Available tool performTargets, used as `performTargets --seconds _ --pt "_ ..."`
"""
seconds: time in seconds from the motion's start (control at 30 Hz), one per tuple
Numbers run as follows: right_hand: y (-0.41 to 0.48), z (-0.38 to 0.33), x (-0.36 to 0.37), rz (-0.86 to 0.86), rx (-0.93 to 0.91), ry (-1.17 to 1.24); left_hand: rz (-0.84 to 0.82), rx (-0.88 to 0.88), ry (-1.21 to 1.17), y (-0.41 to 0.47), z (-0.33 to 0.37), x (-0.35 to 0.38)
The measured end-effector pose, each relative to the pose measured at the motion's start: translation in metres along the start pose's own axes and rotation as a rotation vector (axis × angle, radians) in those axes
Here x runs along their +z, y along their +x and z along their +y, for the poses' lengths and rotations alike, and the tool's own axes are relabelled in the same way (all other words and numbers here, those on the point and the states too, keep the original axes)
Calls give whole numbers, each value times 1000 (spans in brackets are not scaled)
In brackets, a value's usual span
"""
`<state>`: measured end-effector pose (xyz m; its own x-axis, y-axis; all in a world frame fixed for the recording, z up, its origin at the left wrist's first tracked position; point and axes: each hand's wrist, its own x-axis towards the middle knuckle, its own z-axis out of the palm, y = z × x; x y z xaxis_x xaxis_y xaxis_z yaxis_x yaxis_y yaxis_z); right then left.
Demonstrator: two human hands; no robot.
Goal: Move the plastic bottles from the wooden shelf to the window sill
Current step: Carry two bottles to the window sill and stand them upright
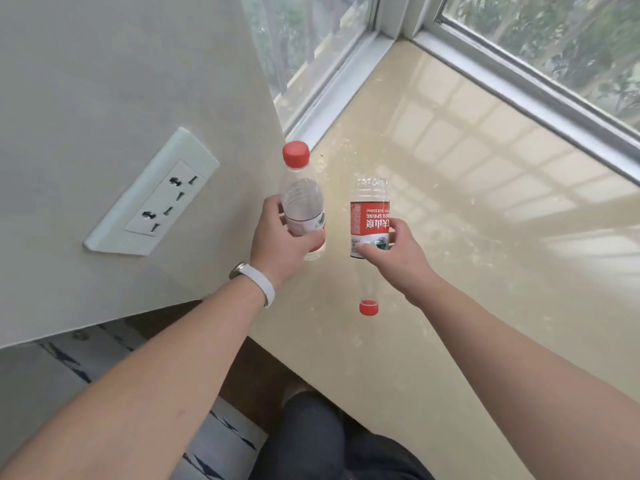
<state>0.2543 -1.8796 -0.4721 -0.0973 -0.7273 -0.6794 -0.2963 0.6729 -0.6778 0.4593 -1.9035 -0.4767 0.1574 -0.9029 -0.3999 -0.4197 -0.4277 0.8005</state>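
Note:
Two clear plastic bottles with red caps and red labels are held over the beige window sill [467, 209]. My left hand [280, 240] grips the left bottle [303, 199] around its lower half, cap pointing up and away. My right hand [394, 252] holds the right bottle [369, 216] at its label; this one is turned round, its base pointing away and its red cap [368, 307] toward me. Whether either bottle touches the sill I cannot tell. The wooden shelf is out of view.
A wall with a white double power socket [152, 194] stands close on the left, ending at the window frame [332, 88]. Glass panes run along the far and right sides of the glossy sill. Below are the sill's near edge, dark flooring and my knee [311, 431].

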Motion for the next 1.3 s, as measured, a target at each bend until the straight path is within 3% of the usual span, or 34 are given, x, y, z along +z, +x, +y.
performTargets --seconds 0.17,0.43,0.93,1.3 --pt "22 13 11 40 35 9 -13 88 92 31 -15 17" --pt "52 15 28 52 59 33 116 132 51 63 -27 33" --pt "74 19 52 49 101 67 239 144 30 51 -28 29" --pt "50 7 33 57 111 -39 216 161 100 29 -21 5"
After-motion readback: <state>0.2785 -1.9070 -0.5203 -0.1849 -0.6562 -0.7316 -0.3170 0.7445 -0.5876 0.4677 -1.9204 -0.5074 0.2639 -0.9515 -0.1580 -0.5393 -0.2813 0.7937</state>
